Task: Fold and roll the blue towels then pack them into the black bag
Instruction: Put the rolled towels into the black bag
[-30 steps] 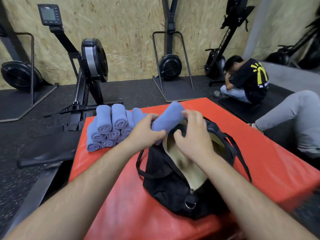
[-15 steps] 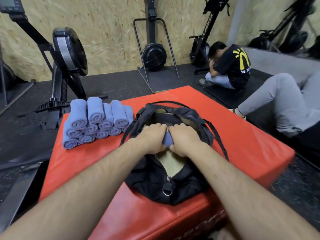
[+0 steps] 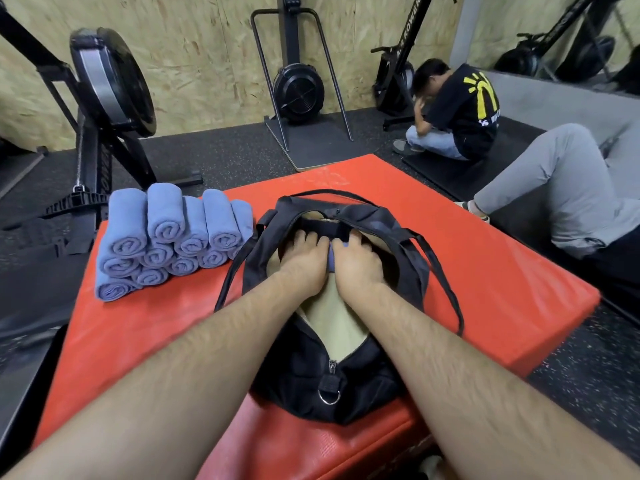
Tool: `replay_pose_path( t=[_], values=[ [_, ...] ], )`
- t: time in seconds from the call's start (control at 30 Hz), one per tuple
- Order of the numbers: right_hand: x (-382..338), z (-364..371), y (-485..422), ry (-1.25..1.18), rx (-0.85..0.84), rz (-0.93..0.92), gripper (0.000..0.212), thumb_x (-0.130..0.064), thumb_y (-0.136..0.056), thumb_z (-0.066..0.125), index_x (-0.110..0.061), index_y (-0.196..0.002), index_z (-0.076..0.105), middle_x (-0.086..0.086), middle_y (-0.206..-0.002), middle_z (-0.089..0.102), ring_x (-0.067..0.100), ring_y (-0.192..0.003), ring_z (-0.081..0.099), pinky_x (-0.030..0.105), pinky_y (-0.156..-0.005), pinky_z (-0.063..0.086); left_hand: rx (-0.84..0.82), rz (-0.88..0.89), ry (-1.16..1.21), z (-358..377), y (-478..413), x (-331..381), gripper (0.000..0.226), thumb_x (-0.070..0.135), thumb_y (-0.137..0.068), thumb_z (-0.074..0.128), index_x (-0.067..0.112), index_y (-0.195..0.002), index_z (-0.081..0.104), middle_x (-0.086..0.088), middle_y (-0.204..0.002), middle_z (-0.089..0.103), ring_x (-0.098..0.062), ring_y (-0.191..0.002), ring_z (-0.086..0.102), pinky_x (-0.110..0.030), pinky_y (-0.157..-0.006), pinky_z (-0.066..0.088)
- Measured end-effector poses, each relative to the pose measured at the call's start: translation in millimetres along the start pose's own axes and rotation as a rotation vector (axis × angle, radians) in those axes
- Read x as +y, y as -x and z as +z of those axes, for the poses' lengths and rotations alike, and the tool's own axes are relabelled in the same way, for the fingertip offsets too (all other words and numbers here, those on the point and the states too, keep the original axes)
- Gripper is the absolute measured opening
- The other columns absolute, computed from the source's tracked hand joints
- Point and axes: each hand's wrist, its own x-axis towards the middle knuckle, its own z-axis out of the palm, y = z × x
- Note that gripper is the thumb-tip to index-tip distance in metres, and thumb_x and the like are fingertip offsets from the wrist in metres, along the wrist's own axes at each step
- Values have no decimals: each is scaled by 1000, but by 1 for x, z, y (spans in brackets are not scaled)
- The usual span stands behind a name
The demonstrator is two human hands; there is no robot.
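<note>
A black bag (image 3: 304,375) lies unzipped on the red padded box (image 3: 485,271), its tan lining showing. Both my hands are inside its opening, side by side. My left hand (image 3: 304,263) and my right hand (image 3: 358,263) press on a rolled blue towel (image 3: 333,254), of which only a thin strip shows between them. A stack of several rolled blue towels (image 3: 169,240) sits on the box just left of the bag.
Rowing machines (image 3: 104,98) stand on the dark floor behind and to the left of the box. A person in a black shirt (image 3: 457,112) crouches at the back right. Another person's grey-trousered leg (image 3: 561,188) lies close to the box's right side.
Both hands carried the rolled towel from above the bag down into its opening and pushed it deeper. The view has tilted down and moved closer.
</note>
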Motion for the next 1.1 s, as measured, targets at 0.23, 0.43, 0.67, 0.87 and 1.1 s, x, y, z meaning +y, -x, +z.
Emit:
replay_pose_path(
  t=[0.23,0.43,0.67,0.87,1.1],
  values=[
    [-4,0,-2,-109,29,45,30,-10,-101,37,-12,-130,39,16,-130,48,37,-114,53,44,-86,47,60,-84,69,-6,-10,5,34,18,-96,47,10,-128,43,-14,-135,42,-34,-125,39,-42,-102,35],
    [1,-1,2,-118,-92,-5,41,-8,-95,46,-11,-136,41,12,-138,41,33,-127,44,43,-96,43,-16,-63,137,-1,-5,0,40,14,-93,52,7,-132,44,-12,-135,42,-30,-129,40,-37,-105,34],
    [-1,-26,20,-96,-60,-108,40,-9,-93,51,-12,-133,44,10,-130,45,31,-117,54,39,-77,43,32,-30,257,-22,20,3,28,8,-91,51,5,-119,51,-14,-123,50,-31,-118,47,-35,-94,37],
    [-24,-67,53,-98,133,-229,19,-19,-98,44,-16,-117,49,7,-116,54,30,-110,54,36,-67,35,282,35,351,-58,69,-15,13,11,-89,46,6,-94,56,-15,-98,54,-33,-92,51,-38,-79,36],
    [-90,-88,76,-173,242,-354,17,-20,-97,43,-16,-112,51,6,-112,57,29,-107,54,37,-65,35,481,-40,281,-88,122,-69,6,14,-92,52,11,-90,57,-11,-91,54,-30,-81,49,-42,-66,39]
  ],
)
